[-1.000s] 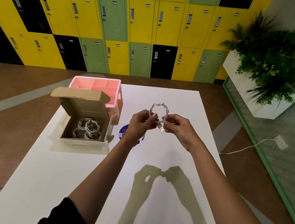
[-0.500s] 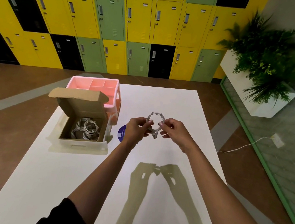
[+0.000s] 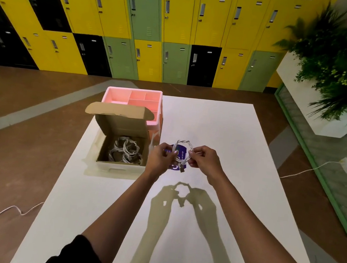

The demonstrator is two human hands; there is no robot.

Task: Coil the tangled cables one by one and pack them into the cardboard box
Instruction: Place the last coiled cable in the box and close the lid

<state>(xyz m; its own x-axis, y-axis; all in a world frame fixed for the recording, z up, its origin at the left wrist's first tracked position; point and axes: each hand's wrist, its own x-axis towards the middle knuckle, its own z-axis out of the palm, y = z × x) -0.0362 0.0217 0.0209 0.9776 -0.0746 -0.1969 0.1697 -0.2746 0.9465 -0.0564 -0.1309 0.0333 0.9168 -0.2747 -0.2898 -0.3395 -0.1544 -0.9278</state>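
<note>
Coiled cable (image 3: 182,152) pinched on opposite sides by left hand (image 3: 159,159) and right hand (image 3: 205,160), just right of open cardboard box (image 3: 123,125); left hand nearer box.

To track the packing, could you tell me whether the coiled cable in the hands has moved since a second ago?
Yes. The coiled cable has come lower and leftward, toward the cardboard box; it now overlaps the purple sticker.

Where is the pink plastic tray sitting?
Head view: the pink plastic tray stands at the far left of the white table, just behind the open brown cardboard box.
</note>
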